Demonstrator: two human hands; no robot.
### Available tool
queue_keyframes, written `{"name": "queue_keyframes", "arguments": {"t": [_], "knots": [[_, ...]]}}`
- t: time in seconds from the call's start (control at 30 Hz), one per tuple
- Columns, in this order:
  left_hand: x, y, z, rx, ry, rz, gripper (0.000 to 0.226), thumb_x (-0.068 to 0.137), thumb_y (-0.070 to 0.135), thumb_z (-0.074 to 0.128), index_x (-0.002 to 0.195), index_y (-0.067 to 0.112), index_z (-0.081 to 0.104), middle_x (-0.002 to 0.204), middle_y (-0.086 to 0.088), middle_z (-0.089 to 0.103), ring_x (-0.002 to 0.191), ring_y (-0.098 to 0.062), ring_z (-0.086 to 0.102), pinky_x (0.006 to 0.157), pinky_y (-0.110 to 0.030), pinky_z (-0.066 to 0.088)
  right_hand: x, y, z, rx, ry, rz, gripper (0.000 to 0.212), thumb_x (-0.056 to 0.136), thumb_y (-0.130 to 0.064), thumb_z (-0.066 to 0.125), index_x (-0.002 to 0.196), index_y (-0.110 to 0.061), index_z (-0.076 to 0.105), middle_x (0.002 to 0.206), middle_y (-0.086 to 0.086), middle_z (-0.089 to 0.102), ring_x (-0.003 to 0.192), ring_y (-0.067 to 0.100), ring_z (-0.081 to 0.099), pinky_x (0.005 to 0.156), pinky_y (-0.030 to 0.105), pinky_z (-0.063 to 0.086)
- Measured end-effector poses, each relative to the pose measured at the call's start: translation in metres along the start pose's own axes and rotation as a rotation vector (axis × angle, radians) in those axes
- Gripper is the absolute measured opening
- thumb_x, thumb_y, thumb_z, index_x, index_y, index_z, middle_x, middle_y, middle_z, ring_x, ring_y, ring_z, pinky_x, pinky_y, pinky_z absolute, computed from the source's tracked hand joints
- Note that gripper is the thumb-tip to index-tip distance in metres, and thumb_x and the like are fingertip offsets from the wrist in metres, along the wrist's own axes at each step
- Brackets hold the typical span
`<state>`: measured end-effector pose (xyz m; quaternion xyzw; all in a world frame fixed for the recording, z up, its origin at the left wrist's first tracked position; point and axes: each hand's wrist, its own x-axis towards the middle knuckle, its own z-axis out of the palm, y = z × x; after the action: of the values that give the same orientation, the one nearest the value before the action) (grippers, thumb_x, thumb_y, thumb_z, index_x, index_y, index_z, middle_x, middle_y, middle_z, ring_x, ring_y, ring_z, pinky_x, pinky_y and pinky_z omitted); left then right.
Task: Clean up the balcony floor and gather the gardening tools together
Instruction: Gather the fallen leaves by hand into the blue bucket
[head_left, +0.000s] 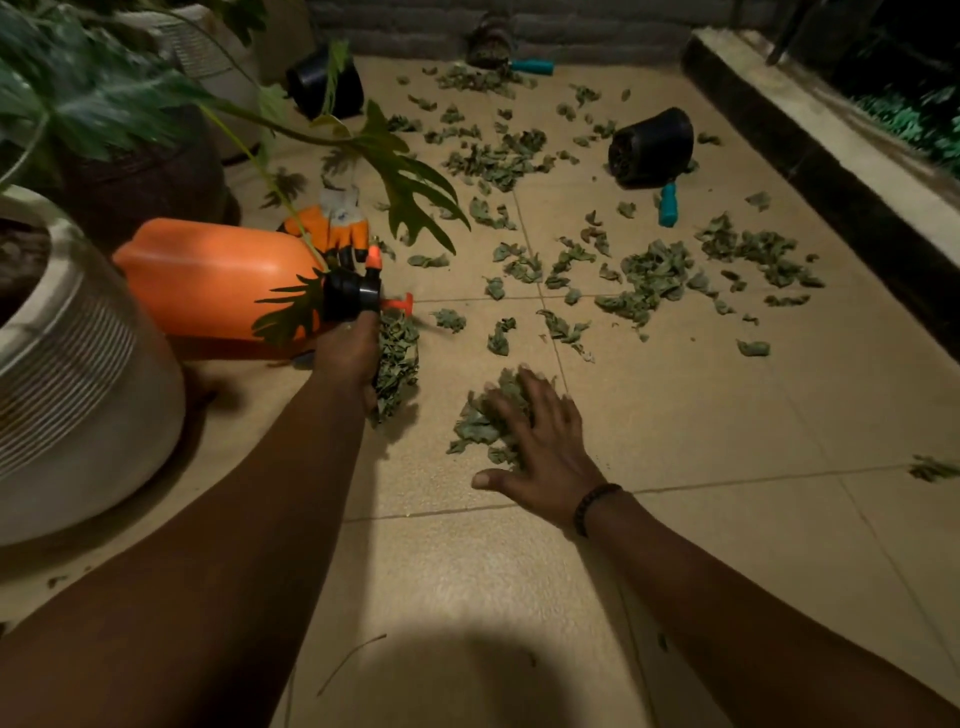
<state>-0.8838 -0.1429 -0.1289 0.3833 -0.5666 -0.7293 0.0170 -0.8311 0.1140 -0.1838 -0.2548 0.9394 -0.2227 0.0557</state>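
Leaf-gathering is the step in hand — the left hand (353, 353) clutches a bunch of dry leaves (397, 358) near the orange sprayer (218, 280), the right hand (540, 441) lies flat-fingered on a near pile (480, 423) — next, probably scooping that pile before the far litter.

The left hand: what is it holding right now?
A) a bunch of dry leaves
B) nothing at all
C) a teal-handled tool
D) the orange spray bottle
A: the left hand has its fingers curled round a bunch of dry leaves, just in front of the orange spray bottle lying on the floor; the teal-handled tool lies far off by a tipped black pot.
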Motion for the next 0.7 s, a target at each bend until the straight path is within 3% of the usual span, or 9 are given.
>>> {"name": "queue_keyframes", "arguments": {"t": [0.07,0.13,0.27,0.33,0.4,0.47,0.57,0.6,0.7], "knots": [[0.037,-0.015,-0.006,-0.002,0.015,-0.011,0.085,0.051,0.056,0.071,0.129,0.025,0.059,0.122,-0.007,0.069,0.107,-0.030,0.067,0.098,-0.048,0.051,0.023,-0.006,0.007,-0.116,-0.013,-0.065,0.084,0.080,-0.078,0.047,0.150,-0.052,0.008,0.163,-0.003,-0.011,0.149,0.027,-0.016,0.114,0.058,-0.009],[0.049,-0.021,-0.008,-0.018,0.008,-0.021,0.092,0.048,0.057,0.071,0.134,0.027,0.056,0.126,-0.005,0.067,0.111,-0.029,0.065,0.099,-0.047,0.051,0.045,-0.010,0.011,-0.166,-0.017,-0.080,0.063,0.088,-0.071,0.043,0.145,-0.050,0.028,0.160,0.000,0.012,0.148,0.030,0.000,0.113,0.061,0.002],[-0.014,0.004,0.003,-0.054,0.000,-0.005,0.057,0.081,0.037,0.062,0.135,0.019,0.054,0.119,-0.008,0.068,0.106,-0.028,0.067,0.098,-0.044,0.053,0.061,-0.016,0.019,-0.195,0.175,-0.103,0.024,0.097,-0.043,0.047,0.113,-0.027,0.055,0.122,0.001,0.047,0.113,0.026,0.038,0.090,0.046,0.042],[-0.019,0.006,0.005,-0.070,-0.002,-0.007,0.045,0.092,0.031,0.058,0.135,0.017,0.054,0.119,-0.009,0.069,0.105,-0.027,0.068,0.098,-0.042,0.054,0.059,-0.014,0.026,-0.200,0.241,-0.077,0.011,0.097,-0.026,0.055,0.105,-0.019,0.055,0.110,0.002,0.050,0.102,0.024,0.042,0.073,0.039,0.048],[-0.021,0.008,0.006,-0.079,-0.017,-0.008,0.037,0.096,0.029,0.056,0.131,0.016,0.057,0.116,-0.010,0.070,0.104,-0.027,0.069,0.096,-0.042,0.054,0.058,-0.012,0.029,-0.194,0.275,-0.016,0.018,0.089,-0.004,0.061,0.104,-0.014,0.057,0.105,0.005,0.053,0.097,0.025,0.047,0.063,0.035,0.047],[-0.024,0.011,0.008,-0.071,-0.024,-0.009,0.035,0.094,0.031,0.057,0.126,0.017,0.059,0.115,-0.011,0.071,0.103,-0.027,0.069,0.095,-0.042,0.055,0.061,-0.012,0.021,0.069,0.365,0.174,0.022,0.088,0.003,0.056,0.104,-0.009,0.064,0.103,0.008,0.059,0.093,0.026,0.055,0.067,0.027,0.044],[-0.032,0.016,0.015,-0.080,-0.049,-0.005,0.033,0.097,0.032,0.057,0.125,0.014,0.058,0.111,-0.010,0.072,0.097,-0.024,0.071,0.090,-0.039,0.057,0.064,-0.024,-0.012,0.784,0.433,0.580,0.028,0.098,-0.011,0.051,0.123,-0.017,0.063,0.116,0.002,0.064,0.096,0.012,0.061,0.071,0.007,0.045],[-0.035,0.018,0.020,-0.097,-0.058,-0.002,0.033,0.098,0.032,0.057,0.124,0.014,0.058,0.109,-0.009,0.072,0.094,-0.023,0.071,0.088,-0.036,0.058,0.063,-0.029,-0.022,0.937,0.447,0.597,0.030,0.098,-0.013,0.052,0.124,-0.026,0.061,0.120,-0.001,0.063,0.096,0.009,0.061,0.076,0.008,0.048],[-0.050,0.024,0.043,-0.114,-0.088,0.011,0.031,0.094,0.036,0.056,0.117,0.016,0.060,0.109,-0.008,0.071,0.095,-0.024,0.070,0.078,-0.032,0.057,0.062,-0.056,-0.053,1.377,0.474,0.510,0.034,0.097,-0.017,0.055,0.118,-0.044,0.055,0.130,-0.001,0.060,0.111,0.019,0.063,0.092,0.037,0.055]]}}
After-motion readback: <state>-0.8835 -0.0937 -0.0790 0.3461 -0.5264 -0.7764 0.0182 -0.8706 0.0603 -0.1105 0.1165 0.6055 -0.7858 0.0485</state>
